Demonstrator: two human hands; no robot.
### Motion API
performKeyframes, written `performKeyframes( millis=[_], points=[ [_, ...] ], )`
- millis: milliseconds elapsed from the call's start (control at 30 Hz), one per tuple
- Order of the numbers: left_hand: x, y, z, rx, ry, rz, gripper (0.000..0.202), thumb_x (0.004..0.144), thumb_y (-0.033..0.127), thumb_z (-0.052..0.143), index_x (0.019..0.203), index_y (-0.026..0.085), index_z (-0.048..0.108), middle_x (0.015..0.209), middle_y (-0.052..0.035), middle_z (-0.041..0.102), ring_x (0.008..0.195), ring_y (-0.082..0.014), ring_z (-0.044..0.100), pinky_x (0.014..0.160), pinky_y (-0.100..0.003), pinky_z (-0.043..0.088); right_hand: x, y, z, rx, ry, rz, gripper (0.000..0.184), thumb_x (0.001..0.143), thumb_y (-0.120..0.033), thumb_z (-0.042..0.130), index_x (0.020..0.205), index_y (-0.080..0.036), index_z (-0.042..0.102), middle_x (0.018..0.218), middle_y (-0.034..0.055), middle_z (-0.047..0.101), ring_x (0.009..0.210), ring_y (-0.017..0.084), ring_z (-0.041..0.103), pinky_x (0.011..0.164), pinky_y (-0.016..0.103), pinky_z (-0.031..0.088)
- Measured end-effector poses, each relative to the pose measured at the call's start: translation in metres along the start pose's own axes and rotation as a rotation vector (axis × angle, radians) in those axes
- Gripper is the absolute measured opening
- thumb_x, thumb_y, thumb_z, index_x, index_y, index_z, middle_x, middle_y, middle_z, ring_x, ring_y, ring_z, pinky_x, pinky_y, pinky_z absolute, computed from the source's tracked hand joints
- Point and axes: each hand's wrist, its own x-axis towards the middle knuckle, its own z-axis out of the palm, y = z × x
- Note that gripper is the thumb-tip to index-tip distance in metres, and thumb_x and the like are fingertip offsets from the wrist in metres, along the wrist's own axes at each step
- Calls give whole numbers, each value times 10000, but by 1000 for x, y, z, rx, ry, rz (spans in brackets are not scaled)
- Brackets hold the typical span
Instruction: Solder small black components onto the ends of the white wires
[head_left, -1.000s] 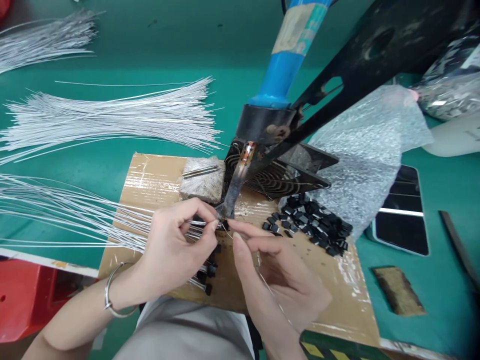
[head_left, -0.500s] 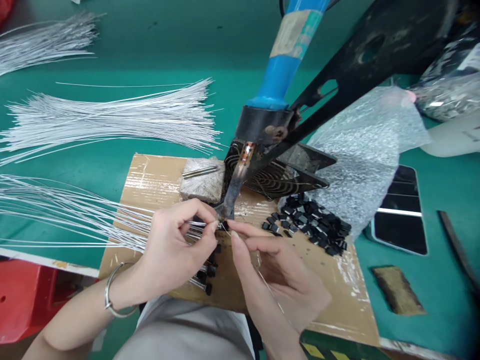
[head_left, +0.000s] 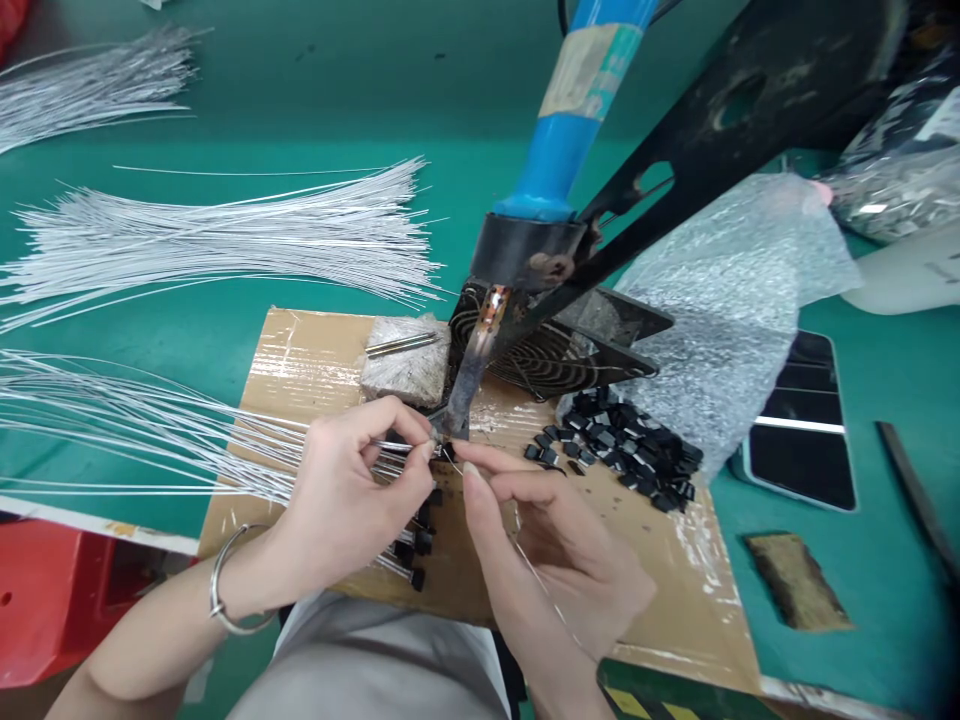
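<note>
My left hand [head_left: 352, 500] pinches a thin silver wire [head_left: 390, 446] between thumb and forefinger, holding its end at the tip of a soldering iron [head_left: 469, 385] with a blue handle. My right hand [head_left: 555, 550] pinches a fine strand of solder wire [head_left: 536, 575] whose end meets the same tip. Both hands rest over a taped cardboard board [head_left: 300, 360]. Several finished wires with small black parts [head_left: 416, 545] lie under my left hand.
Fans of silver wires [head_left: 225, 235] spread over the green table on the left. A pile of small black components [head_left: 622, 450] sits beside bubble wrap [head_left: 720, 300]. A black fan [head_left: 555, 350], a grey block [head_left: 405, 360], a phone [head_left: 806, 420] and a brown pad [head_left: 795, 580] lie nearby.
</note>
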Motion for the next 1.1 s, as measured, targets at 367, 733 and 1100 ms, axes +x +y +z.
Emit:
performKeyframes(
  millis=[367,733,1100],
  points=[
    [-1,0,0,4,2,7,136,847,162,597,729,172,666,758,-41,734,603,-127,567,494,-250,363,0,1,1,16,6,17,136,876,-125,778,802,-215,706,1011,50,850,876,189,821,815,286,652],
    [-2,-1,0,3,20,47,138,845,144,600,730,174,670,746,-36,734,605,-122,587,493,-236,385,0,-2,2,40,27,45,136,879,-144,776,803,-237,711,1006,44,842,903,203,816,822,305,648],
    [-2,0,-1,22,19,46,132,843,153,604,733,177,673,745,-28,733,561,-110,524,476,-245,351,-1,-3,2,33,28,35,138,892,-152,757,795,-224,692,997,55,842,899,199,817,818,306,649]
  ],
)
